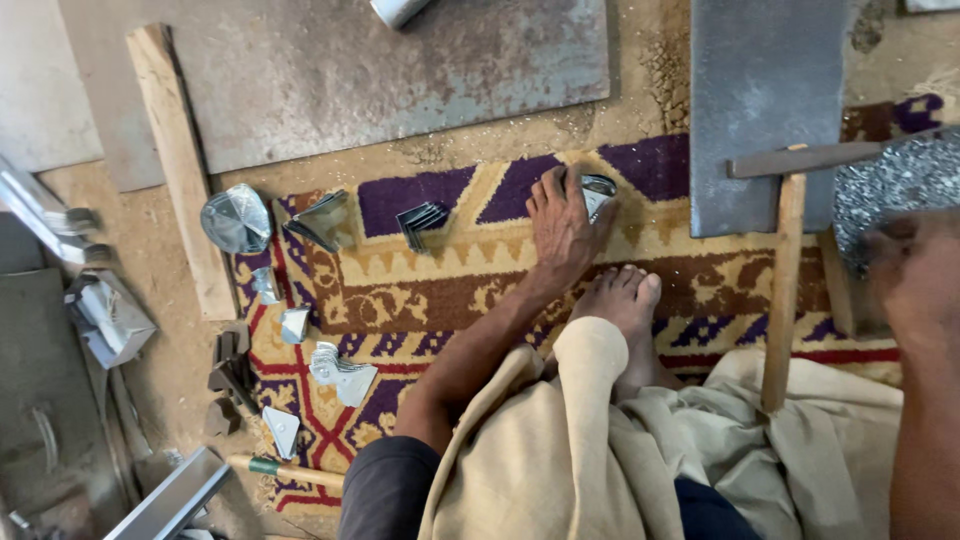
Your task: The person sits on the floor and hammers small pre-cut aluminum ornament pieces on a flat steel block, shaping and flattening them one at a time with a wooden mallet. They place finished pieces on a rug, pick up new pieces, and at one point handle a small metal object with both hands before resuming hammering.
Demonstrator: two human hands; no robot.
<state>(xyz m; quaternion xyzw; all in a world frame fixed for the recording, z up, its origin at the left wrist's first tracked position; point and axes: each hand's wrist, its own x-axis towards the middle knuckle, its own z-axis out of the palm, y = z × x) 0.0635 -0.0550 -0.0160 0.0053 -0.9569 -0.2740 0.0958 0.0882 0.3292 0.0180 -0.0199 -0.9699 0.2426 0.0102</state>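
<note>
Patterned rug (480, 270) on dirt floor; steel plate (765, 110) at one o'clock; left hand (562, 228) at centre gripping a folded metal piece (598, 192); right hand (915, 275) at three o'clock blurred, grip undeterminable; similar stack (421, 222) at eleven o'clock.

Folded shiny metal piece (598, 192) lies on patterned rug (450, 270).

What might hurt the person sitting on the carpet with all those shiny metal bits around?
1. The left hand grips a small folded shiny metal piece bare; its edges look thin and might cut the fingers.
2. A bare foot rests just below that hand, and more cut metal pieces lie loose on the patterned purple and yellow carpet, so a shift could mean a scrape.
3. The right hand is blurred beside the wooden-handled hammer; it might knock it.
</note>
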